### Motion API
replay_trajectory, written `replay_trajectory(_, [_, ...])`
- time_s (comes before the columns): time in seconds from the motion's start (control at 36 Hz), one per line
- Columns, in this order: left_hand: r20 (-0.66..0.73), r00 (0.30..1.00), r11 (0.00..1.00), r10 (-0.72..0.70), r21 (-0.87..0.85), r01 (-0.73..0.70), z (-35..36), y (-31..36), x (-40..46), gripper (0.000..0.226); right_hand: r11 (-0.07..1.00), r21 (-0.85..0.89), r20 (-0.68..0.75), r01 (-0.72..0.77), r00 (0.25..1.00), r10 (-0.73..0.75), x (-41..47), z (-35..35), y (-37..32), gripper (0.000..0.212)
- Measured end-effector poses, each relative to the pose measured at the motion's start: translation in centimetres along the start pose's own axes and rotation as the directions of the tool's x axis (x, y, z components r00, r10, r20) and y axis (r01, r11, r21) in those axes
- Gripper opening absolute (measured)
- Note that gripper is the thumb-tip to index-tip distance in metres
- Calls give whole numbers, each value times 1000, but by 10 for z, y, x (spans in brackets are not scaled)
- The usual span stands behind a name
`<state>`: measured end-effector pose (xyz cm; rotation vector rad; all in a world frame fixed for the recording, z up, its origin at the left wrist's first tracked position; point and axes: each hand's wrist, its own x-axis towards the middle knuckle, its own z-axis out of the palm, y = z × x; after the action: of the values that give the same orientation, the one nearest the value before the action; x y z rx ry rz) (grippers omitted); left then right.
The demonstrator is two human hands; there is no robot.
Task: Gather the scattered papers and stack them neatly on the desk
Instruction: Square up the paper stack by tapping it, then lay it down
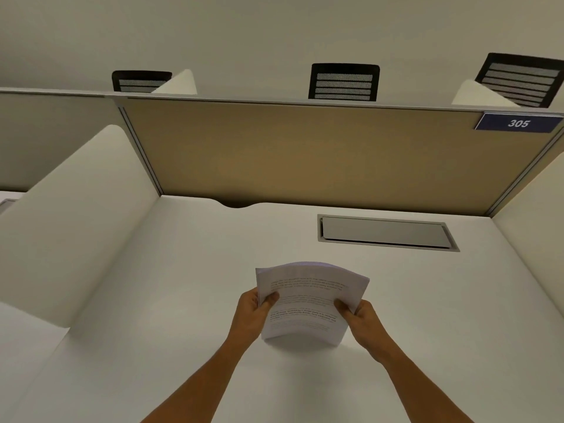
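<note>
- Two bare forearms reach forward from the bottom edge, over a smooth, matte white desk (pixel 152 300).
- The left hand (pixel 251 312) is closed around the left edge of a stack of papers (pixel 308 303), thumb on top and fingers hidden beneath.
- The right hand (pixel 360 319) grips the right edge in the same way, thumb pressed on the top sheet.
- The papers are thin white sheets with blurred lines of dark print. The stack bows upward in an arch between the hands, its edges roughly lined up. Its near edge is at or just above the desk; whether it touches is unclear.
- Beyond the papers, set into the desk to the right, lies a flat, rectangular grey metal hatch (pixel 386 232) with its lid shut.
- A small curved notch (pixel 236 204) is cut into the desk's far edge.
- White side dividers (pixel 70 215) with rounded tops wall the desk on the left and right.
- A tan back panel (pixel 305 154) in a grey metal frame stands across the far edge.
- A dark blue sign (pixel 518 123) reading 305 sits at the panel's upper right corner.
- Three black chair backs (pixel 344 82) with slatted mesh rise behind the panel, before a plain pale wall.
</note>
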<state>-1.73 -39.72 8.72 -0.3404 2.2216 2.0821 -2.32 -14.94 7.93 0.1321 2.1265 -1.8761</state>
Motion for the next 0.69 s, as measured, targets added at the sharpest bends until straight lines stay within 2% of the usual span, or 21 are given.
replay_trajectory(0.17, [79, 997, 998, -25, 51, 21, 2, -14, -5, 19, 1000, -10, 23, -4, 1000, 5, 0, 1, 4, 26])
replay_trajectory(0.39, [63, 998, 997, -15, 82, 10, 6, -17, -4, 17, 1000, -20, 8, -8, 1000, 9, 2, -2, 1, 27])
replay_trajectory(0.56, [134, 989, 993, -54, 113, 39, 10, -30, -4, 21, 998, -43, 2, -37, 999, 37, 2, -2, 16, 24])
replay_trajectory(0.69, [138, 987, 985, -85, 159, 62, 11, -37, 1, 23, 995, -84, 11, -48, 999, 49, 6, -4, 17, 23])
